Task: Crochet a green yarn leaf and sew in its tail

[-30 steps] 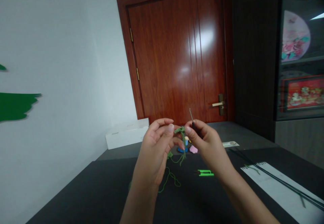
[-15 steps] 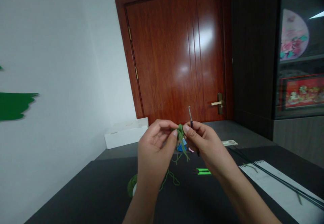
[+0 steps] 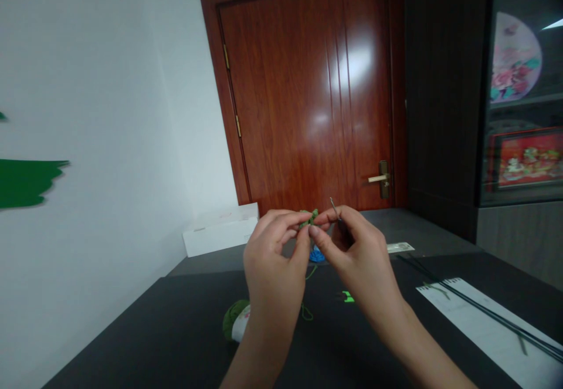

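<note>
My two hands meet in mid-air above a dark table [image 3: 167, 330]. My left hand [image 3: 275, 260] pinches a small green crochet piece [image 3: 309, 217] between thumb and fingers. My right hand [image 3: 352, 248] also pinches that piece and holds a thin metal crochet hook [image 3: 334, 207], its tip pointing up. Green yarn [image 3: 307, 311] trails down from the piece to a green yarn ball [image 3: 235, 318] lying on the table below my left wrist.
A green clip-like tool [image 3: 347, 297] and a blue item [image 3: 315, 255] lie on the table behind my hands. At right, a white sheet [image 3: 484, 330] carries long dark rods [image 3: 475, 310]. A white box [image 3: 220, 233], a brown door [image 3: 308, 90] and a dark cabinet [image 3: 444, 101] stand beyond.
My hands have drawn closer together and the green piece is bunched tighter between the fingertips. The hook tilted and sits lower in my right hand. More of the yarn ball shows.
</note>
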Tool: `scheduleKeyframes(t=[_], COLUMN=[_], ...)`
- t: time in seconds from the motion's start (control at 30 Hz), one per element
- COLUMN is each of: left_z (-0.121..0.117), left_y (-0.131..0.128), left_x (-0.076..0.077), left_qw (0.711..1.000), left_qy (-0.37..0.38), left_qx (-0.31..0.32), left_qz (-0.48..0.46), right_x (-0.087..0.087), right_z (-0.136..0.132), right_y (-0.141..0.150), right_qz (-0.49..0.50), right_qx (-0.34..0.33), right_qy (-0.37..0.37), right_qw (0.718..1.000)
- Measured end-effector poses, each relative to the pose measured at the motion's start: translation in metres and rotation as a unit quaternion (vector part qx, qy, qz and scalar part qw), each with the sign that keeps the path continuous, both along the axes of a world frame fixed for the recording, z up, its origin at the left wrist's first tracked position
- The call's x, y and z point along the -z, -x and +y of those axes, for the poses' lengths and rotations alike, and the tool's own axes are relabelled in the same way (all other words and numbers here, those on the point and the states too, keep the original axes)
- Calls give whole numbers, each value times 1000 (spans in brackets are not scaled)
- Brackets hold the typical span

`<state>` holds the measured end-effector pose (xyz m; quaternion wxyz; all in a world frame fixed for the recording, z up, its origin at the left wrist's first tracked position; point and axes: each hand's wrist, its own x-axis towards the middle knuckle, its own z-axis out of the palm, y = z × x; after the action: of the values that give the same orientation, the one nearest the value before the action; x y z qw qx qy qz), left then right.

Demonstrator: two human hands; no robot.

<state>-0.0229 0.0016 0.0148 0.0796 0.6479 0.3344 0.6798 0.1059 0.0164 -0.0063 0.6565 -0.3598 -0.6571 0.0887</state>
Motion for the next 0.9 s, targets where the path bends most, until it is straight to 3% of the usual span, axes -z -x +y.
scheduleKeyframes(t=[0.13, 0.3, 0.37, 0.43, 0.53, 0.63, 0.77, 0.9], left_z=[3, 4, 5, 7, 10, 12, 14, 16], left_y=[0, 0, 2, 4, 7, 8, 10, 13], left_x=[2, 4, 4, 4, 3, 3, 4, 6], left_qw=[998, 996, 996, 996, 997, 997, 995, 995], left_qy=[-19, -34, -33, -30, -23, -24, -19, 32], left_qx=[-39, -43, -41, -46, -53, -48, -27, 19], left_qz=[46, 70, 74, 71, 57, 53, 93, 97], right_x=[0, 2, 1, 1, 0, -1, -1, -1], right_z=[5, 10, 14, 18, 23, 25, 25, 25], right_y=[1, 2, 0, -2, -6, -8, -9, -11], right_qz=[-14, -5, 3, 15, 43, 83, 137, 139], right_qx=[27, 25, -12, -92, -227, -300, -338, -303], right_qy=[-4, 18, 37, 78, 150, 191, 223, 219], right_qw=[1000, 1000, 999, 993, 961, 931, 904, 917])
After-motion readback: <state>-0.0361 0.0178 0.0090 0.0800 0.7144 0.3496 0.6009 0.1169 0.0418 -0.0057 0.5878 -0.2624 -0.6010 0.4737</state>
